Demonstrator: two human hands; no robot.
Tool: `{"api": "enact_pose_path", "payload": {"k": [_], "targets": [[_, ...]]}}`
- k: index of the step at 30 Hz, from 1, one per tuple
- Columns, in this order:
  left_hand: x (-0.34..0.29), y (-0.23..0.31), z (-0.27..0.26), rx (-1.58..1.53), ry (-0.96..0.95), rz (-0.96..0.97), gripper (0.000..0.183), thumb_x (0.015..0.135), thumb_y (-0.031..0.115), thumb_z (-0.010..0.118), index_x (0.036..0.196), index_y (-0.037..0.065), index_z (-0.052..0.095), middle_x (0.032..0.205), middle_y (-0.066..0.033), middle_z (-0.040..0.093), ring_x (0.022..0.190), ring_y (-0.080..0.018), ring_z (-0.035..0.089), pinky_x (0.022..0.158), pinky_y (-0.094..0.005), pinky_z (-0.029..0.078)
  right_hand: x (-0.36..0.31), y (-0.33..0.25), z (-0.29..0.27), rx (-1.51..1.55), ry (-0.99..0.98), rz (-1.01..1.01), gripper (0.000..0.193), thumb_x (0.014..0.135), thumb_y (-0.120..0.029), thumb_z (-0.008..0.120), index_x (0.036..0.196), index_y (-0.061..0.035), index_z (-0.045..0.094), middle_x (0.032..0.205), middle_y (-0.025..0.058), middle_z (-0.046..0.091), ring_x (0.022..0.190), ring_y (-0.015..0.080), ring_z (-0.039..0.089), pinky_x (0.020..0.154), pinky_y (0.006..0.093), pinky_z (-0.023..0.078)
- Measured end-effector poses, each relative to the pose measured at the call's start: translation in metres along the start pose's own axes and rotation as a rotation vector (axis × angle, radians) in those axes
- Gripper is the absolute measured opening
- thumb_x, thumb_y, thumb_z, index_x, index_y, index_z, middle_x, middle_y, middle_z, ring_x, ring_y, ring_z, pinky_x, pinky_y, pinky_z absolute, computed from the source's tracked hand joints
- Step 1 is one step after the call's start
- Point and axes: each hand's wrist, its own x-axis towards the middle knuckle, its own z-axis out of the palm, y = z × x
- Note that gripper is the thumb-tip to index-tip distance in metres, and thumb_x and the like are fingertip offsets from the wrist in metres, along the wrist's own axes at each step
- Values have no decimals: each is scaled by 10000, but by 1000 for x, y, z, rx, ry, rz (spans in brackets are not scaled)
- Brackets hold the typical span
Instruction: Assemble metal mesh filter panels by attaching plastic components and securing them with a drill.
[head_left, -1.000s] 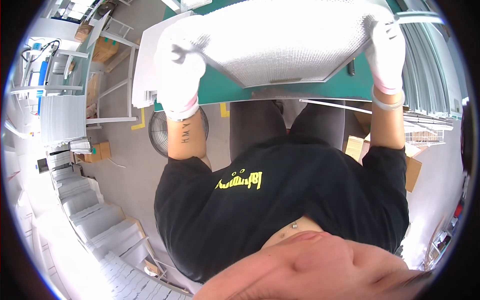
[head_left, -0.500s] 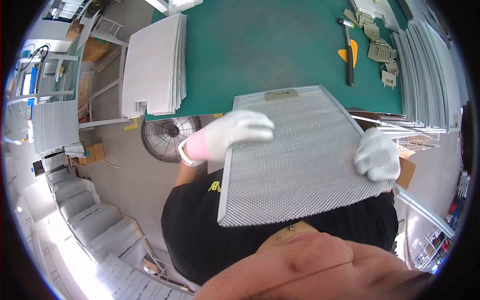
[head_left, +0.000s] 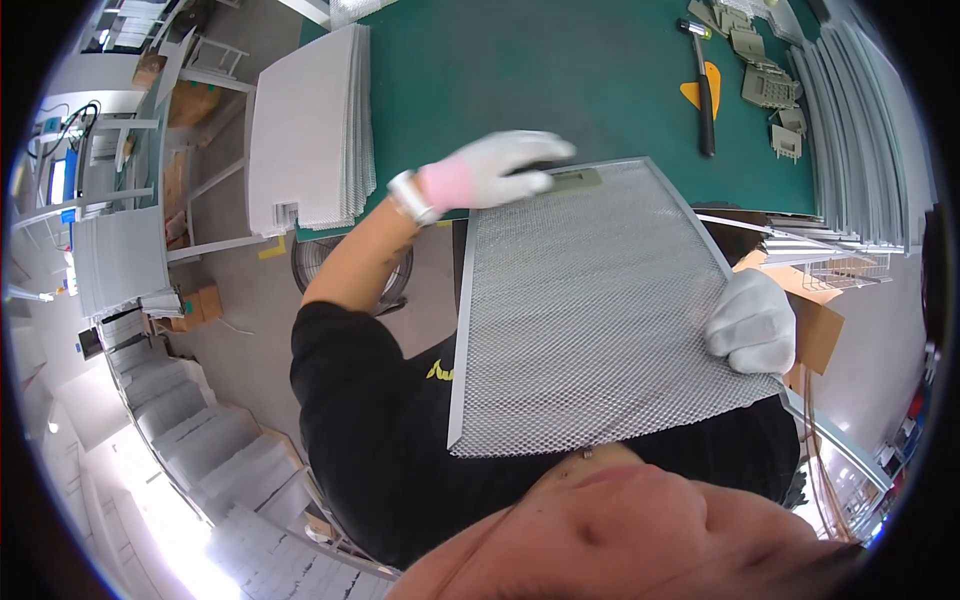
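A silver mesh filter panel is tilted against my front, its far edge at the near edge of the green table. Metal frame strips line its left, far and right sides; the mesh edge nearest me is bare. My right hand, in a white glove, has its fingers curled round the panel's right side. Over the far left corner, my gloved left hand has its thumb and fingers apart. Its fingertips are close to a beige latch plate set in the far edge. A loose frame strip sticks out past the near right corner.
A stack of mesh sheets lies on the green tabletop at left. A hammer rests over an orange scraper at right. Beside them are beige latch parts and stacked frame strips. A floor fan stands below.
My left hand has moved from the panel's left side, forward to the far left corner beside the latch plate. My right hand keeps its hold on the right side.
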Motion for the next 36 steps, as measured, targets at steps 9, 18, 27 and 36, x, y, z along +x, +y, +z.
{"api": "enact_pose_path", "payload": {"k": [9,18,27,36], "targets": [[34,18,6,-88,-289,-191,576,1023,423,465,1404,-8,499,1440,-197,502,1334,-339,480,1143,-413,350,-10,7,18,-119,330,-144,430,938,-180,552,551,-105,382,572,48,495,424,105,523,327,210,287],[-36,146,-33,72,926,492,328,980,265,599,754,82,448,640,-48,517,553,-165,465,556,-354,430,43,18,-31,-316,713,378,253,955,-208,622,892,33,666,791,149,670,652,258,642,578,341,514],[-23,125,-24,-262,466,956,97,664,121,632,632,69,557,684,-60,638,494,-125,546,532,-271,435,8,3,-18,-211,416,201,384,971,-168,485,594,-115,435,536,11,465,390,134,425,387,275,315],[-55,49,32,70,278,-54,363,806,121,638,1160,44,622,1150,-148,619,1114,-354,572,983,-461,441,6,8,-20,-6,55,-41,324,770,-221,585,521,-117,405,591,30,539,410,98,483,356,276,284]]}}
